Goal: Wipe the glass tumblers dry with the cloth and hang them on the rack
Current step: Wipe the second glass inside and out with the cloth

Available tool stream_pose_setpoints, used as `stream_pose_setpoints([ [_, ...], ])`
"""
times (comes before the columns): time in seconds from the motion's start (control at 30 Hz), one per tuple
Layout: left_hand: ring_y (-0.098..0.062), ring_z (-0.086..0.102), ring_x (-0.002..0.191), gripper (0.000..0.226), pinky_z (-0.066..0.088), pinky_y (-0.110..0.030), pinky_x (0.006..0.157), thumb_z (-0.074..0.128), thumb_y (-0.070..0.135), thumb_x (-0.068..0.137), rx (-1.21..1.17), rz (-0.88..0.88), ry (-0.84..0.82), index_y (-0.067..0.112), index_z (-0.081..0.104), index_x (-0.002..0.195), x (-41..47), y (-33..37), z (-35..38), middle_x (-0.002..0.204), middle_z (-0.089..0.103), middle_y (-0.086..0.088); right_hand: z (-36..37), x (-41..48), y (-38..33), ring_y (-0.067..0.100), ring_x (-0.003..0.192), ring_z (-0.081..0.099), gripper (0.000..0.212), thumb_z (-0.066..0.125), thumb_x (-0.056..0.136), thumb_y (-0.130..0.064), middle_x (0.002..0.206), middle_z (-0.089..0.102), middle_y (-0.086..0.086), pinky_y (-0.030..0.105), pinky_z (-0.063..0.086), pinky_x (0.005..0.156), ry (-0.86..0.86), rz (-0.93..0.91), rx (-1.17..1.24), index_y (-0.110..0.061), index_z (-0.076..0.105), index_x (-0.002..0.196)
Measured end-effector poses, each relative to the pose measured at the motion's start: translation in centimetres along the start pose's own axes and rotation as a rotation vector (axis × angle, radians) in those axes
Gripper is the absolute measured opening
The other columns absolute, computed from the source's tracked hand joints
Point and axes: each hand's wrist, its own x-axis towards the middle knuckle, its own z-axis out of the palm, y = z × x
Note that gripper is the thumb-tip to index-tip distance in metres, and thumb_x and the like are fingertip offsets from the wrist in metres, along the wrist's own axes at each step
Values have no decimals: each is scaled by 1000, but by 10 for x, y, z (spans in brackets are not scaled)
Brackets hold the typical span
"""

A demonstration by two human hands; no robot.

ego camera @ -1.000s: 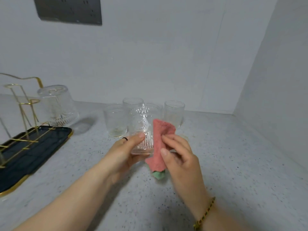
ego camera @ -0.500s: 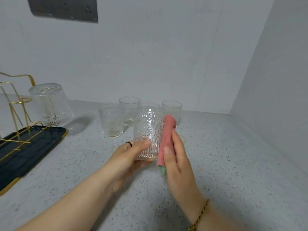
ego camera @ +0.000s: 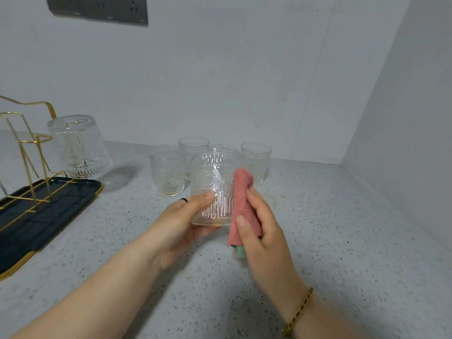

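Note:
My left hand [ego camera: 181, 223] grips a patterned glass tumbler [ego camera: 212, 182] upright above the counter, thumb across its ribbed lower part. My right hand [ego camera: 261, 231] presses a folded pink cloth [ego camera: 241, 206] with a green corner against the tumbler's right side. Behind it several more tumblers [ego camera: 167, 171] stand upright on the counter. At the left a gold wire rack [ego camera: 27, 152] rises from a dark tray [ego camera: 49, 209]. One tumbler [ego camera: 78, 145] hangs upside down on the rack's back peg.
The speckled grey counter [ego camera: 330, 228] runs to a white back wall and a side wall on the right. A dark socket plate [ego camera: 97, 8] is mounted high on the back wall.
The tumbler has been turned upright in my left hand. The cloth has moved from its front to its right side, now folded narrower under my right fingers.

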Motion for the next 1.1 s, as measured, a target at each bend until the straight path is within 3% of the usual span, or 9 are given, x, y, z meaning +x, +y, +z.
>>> stream_pose_setpoints([
  [0.07,-18,66,78,43,56,-25,72,75,27,56,107,-18,-50,4,66,92,-2,-2,1,87,71,-10,0,2,-3,-12,124,32,41,39,80,-45,140,21,-27,11,32,101,64,-98,-75,-60,24,114],
  [0.17,-15,69,75,33,57,-22,67,75,23,61,162,-37,-125,5,67,88,-7,-6,6,82,74,-6,-10,6,-5,-20,124,23,40,36,82,-46,140,22,-25,0,24,98,129,-107,-84,-53,23,118],
  [0.27,-14,70,77,34,57,-22,70,73,24,65,113,-16,-138,5,66,92,-7,-6,8,87,74,-8,-16,7,-3,-1,78,59,30,40,93,-31,106,59,-5,13,50,63,83,54,114,-35,39,122],
  [0.37,-11,69,71,35,57,-20,67,62,32,55,15,27,-50,10,69,82,-4,-2,5,79,74,-4,-10,4,-3,6,46,48,27,38,93,-20,69,59,-2,18,42,41,16,92,119,-26,47,118],
  [0.47,-15,67,84,47,56,-22,69,73,41,50,85,64,30,12,70,87,-1,0,-2,92,71,-5,-3,2,0,0,75,61,29,49,90,-22,100,61,-6,21,53,63,-13,47,72,-40,40,111],
  [0.6,-23,64,97,59,52,-33,86,75,39,45,229,26,-5,9,65,96,-3,-2,0,99,70,-8,-4,3,-2,-21,121,26,36,47,79,-38,134,24,-29,4,33,96,76,-104,-117,-52,33,109],
  [0.7,-22,65,98,65,51,-34,89,76,44,43,297,24,-67,10,65,98,-4,-7,3,100,71,-7,-14,8,-5,-11,112,41,37,39,77,-48,132,36,-22,4,38,89,143,-82,-96,-52,31,113],
  [0.87,-18,68,87,57,56,-24,77,68,40,49,79,18,-153,8,67,95,-2,-5,-1,95,72,-9,-14,5,-11,13,49,52,26,37,92,-29,73,59,8,23,44,41,46,131,176,-35,45,115],
  [1.1,-22,64,105,69,45,-34,96,69,56,61,207,-2,-104,10,62,112,2,-5,-7,110,69,-7,-8,4,-7,18,54,50,29,41,92,-20,83,60,14,23,44,43,58,155,221,-39,43,113],
])
